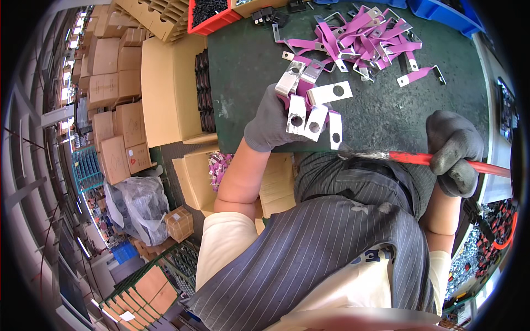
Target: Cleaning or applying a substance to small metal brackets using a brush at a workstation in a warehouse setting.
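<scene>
My left hand (268,122), in a grey glove, is closed round a bunch of bent metal busbars (296,115) with purple sleeves. Their bare silvery ends, each with a round hole, fan out to the right and toward me. In my right hand (454,151), also gloved in grey, is the long red handle of a brush (408,158). The brush's worn, grey-smeared end points left, close to the lowest busbar end; I cannot tell whether they touch. A heap of similar purple busbars (359,41) lies on the dark green table (243,66), with a single busbar (419,75) apart at its right.
A red bin (212,19) of small black parts and a blue bin (447,15) stand along the far edge. Black connectors (269,16) lie nearby. At left are an upright cardboard sheet (165,91) and stacked cartons (118,132). An open carton (193,185) below holds purple pieces.
</scene>
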`<state>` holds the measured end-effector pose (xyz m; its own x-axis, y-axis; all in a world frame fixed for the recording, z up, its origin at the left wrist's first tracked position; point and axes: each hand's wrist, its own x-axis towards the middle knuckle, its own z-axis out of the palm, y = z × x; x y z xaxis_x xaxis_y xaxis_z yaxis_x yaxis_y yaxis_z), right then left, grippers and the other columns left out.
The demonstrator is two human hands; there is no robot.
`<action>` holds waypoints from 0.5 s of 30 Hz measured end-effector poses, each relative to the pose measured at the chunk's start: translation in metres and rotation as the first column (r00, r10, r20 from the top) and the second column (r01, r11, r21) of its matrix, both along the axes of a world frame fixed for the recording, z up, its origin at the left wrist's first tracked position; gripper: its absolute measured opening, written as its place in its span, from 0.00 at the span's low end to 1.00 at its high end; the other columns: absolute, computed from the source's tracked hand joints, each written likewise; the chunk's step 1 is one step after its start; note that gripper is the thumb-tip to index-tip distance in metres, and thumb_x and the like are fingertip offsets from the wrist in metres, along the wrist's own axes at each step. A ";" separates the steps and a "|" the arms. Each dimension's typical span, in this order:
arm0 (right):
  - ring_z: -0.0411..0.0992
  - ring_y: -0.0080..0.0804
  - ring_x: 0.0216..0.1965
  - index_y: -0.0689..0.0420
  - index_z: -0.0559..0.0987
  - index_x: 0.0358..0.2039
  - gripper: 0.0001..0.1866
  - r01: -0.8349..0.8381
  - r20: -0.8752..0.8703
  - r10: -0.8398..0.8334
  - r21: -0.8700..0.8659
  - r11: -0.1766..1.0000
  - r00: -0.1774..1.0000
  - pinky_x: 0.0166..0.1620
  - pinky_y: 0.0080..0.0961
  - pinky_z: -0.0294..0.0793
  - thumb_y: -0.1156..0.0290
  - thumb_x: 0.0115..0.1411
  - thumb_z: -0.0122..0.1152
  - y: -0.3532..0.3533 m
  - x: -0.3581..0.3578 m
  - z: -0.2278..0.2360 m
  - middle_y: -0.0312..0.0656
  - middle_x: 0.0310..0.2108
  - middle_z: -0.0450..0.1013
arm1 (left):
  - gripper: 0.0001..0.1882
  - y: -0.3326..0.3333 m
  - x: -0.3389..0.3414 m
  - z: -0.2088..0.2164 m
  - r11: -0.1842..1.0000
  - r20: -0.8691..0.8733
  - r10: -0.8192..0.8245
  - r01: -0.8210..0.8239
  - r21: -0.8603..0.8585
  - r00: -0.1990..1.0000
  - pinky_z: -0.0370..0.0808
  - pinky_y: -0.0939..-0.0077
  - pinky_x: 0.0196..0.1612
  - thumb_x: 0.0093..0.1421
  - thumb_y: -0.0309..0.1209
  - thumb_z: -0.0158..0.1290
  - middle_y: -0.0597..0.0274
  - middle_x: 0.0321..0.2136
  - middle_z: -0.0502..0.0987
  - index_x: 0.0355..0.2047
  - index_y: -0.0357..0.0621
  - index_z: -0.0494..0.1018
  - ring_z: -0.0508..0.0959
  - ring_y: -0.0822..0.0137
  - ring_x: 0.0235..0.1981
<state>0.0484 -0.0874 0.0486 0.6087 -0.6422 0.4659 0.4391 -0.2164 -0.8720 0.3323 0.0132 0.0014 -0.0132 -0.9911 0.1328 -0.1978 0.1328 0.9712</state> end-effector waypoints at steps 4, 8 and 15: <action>0.57 0.27 0.17 0.51 0.72 0.13 0.17 0.061 0.026 -0.062 0.056 0.997 0.998 0.22 0.25 0.50 0.52 0.49 0.56 0.000 0.003 0.000 0.33 0.13 0.62 | 0.23 -0.001 0.000 -0.003 0.997 0.272 0.001 0.019 -0.070 0.962 0.73 0.78 0.32 0.39 0.33 0.67 0.64 0.26 0.77 0.34 0.36 0.72 0.75 0.77 0.26; 0.57 0.28 0.17 0.51 0.71 0.12 0.17 0.030 -0.030 -0.030 0.016 0.999 0.999 0.22 0.25 0.51 0.52 0.49 0.55 0.000 0.002 -0.001 0.34 0.13 0.62 | 0.22 -0.002 0.000 -0.001 0.974 0.514 0.037 0.083 -0.210 0.857 0.73 0.78 0.32 0.40 0.32 0.66 0.65 0.26 0.77 0.34 0.37 0.72 0.74 0.77 0.26; 0.60 0.29 0.16 0.53 0.72 0.13 0.18 0.075 0.038 -0.079 0.098 0.992 0.996 0.22 0.25 0.54 0.53 0.47 0.57 0.001 0.000 -0.005 0.35 0.13 0.65 | 0.21 -0.005 0.000 0.008 0.877 0.820 0.178 0.291 -0.384 0.544 0.72 0.78 0.31 0.41 0.31 0.65 0.65 0.25 0.76 0.34 0.37 0.71 0.73 0.78 0.25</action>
<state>0.0481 -0.0862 0.0433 0.5372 -0.7294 0.4237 0.4608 -0.1670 -0.8717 0.3318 0.0081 0.0096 -0.3999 -0.8116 0.4258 -0.8334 0.5153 0.1995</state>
